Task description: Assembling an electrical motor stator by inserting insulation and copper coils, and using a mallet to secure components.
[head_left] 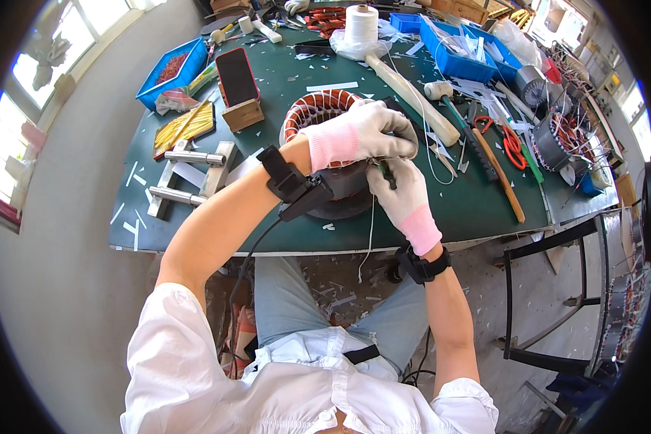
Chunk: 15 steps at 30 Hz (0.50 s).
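A motor stator (pixel 318 108) with orange-red windings laced in white cord lies near the table's front edge. My left hand (pixel 385 132), in a white glove with a pink cuff, reaches across its top, fingers bent together at the stator's right side. Just below it, my right hand (pixel 400 189), gloved alike, has its fingers closed close to the left fingertips. A small dark green bit shows between the right fingers, too hidden to name. White cord (pixel 371 235) hangs down from beside the right fingers over the table edge. What the left fingers hold is hidden.
To the right lie a mallet (pixel 439 90), a wooden stick (pixel 499 176), red-handled scissors (pixel 512 148) and another stator (pixel 564 137). A phone (pixel 236 76) leans on a wooden block at left, beside a metal frame (pixel 217 170). A white cord spool (pixel 362 27) stands behind.
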Motion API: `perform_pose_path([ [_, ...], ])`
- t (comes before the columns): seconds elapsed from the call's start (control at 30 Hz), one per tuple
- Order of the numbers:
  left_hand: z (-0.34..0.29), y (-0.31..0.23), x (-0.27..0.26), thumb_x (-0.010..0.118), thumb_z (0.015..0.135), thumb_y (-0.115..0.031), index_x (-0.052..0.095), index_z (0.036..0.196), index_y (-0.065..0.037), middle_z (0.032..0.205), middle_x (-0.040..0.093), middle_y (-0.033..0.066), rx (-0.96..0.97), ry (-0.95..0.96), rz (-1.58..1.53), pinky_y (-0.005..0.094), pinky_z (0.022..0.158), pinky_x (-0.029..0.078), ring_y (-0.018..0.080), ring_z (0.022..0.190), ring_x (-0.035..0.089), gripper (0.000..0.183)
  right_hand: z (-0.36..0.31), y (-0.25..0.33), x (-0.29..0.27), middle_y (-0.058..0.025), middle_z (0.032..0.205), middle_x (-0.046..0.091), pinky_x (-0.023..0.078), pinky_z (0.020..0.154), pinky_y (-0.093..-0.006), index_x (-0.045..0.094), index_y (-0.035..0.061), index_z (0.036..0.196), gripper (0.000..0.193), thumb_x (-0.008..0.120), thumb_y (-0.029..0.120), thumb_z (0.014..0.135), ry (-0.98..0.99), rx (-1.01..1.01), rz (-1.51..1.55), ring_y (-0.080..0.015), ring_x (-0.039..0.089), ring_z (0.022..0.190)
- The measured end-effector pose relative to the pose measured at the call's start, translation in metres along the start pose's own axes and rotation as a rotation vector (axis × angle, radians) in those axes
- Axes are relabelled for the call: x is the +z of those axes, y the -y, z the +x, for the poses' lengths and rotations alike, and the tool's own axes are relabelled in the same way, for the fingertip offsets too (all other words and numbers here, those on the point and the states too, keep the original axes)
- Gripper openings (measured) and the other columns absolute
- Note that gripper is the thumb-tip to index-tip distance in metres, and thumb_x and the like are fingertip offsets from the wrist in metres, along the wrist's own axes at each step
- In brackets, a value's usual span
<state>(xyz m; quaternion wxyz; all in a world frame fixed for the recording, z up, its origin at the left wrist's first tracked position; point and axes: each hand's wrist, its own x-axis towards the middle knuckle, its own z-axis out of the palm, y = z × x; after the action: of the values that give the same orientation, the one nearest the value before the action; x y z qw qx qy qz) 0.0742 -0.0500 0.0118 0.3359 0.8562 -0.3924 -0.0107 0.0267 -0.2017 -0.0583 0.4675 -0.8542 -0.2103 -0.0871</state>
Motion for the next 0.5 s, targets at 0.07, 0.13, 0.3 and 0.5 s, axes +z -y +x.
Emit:
perform_pose_path([
  [0.07,-0.0007,-0.0083,-0.0006,0.061,0.086,-0.023,0.068,0.096,-0.002,0.087,0.069,0.0064,-0.187,0.011,-0.362,0.0286,0.076,0.051,0.014,0.079,0.064,0.025,-0.0004,-0.0011,-0.0006,-0.0159,0.081,0.06,0.048,0.07,-0.043,0.061,0.0022,0.089,0.024,0.063,0.024,0.079,-0.035,-0.035,-0.024,-0.0341,0.06,0.078],
  [0.13,-0.0006,-0.0056,0.0003,0.059,0.088,-0.022,0.066,0.098,-0.001,0.086,0.068,0.0054,-0.195,0.008,-0.409,0.0272,0.075,0.051,0.0119,0.079,0.063,0.024,-0.0001,-0.0018,0.0006,-0.0154,0.083,0.06,0.048,0.071,-0.0438,0.061,0.0038,0.093,0.025,0.063,0.025,0.079,-0.041,-0.049,-0.023,-0.034,0.059,0.08],
  [0.3,-0.0027,-0.0122,-0.0015,0.058,0.089,-0.021,0.064,0.099,0.0,0.085,0.068,0.0046,-0.237,-0.012,-0.484,0.026,0.074,0.051,0.01,0.078,0.062,0.024,-0.0001,0.0002,0.0022,-0.0143,0.081,0.06,0.047,0.07,-0.0435,0.06,0.0037,0.088,0.025,0.064,0.026,0.078,-0.068,-0.075,-0.064,-0.0334,0.059,0.079],
  [0.5,-0.0033,-0.0101,-0.0014,0.057,0.09,-0.022,0.062,0.1,0.001,0.089,0.065,0.0032,-0.215,-0.017,-0.376,0.0238,0.067,0.049,0.0084,0.078,0.059,0.025,-0.0011,0.0027,0.004,-0.0126,0.08,0.059,0.047,0.068,-0.0428,0.059,0.0042,0.083,0.024,0.065,0.027,0.078,-0.112,-0.108,-0.138,-0.0323,0.058,0.079],
])
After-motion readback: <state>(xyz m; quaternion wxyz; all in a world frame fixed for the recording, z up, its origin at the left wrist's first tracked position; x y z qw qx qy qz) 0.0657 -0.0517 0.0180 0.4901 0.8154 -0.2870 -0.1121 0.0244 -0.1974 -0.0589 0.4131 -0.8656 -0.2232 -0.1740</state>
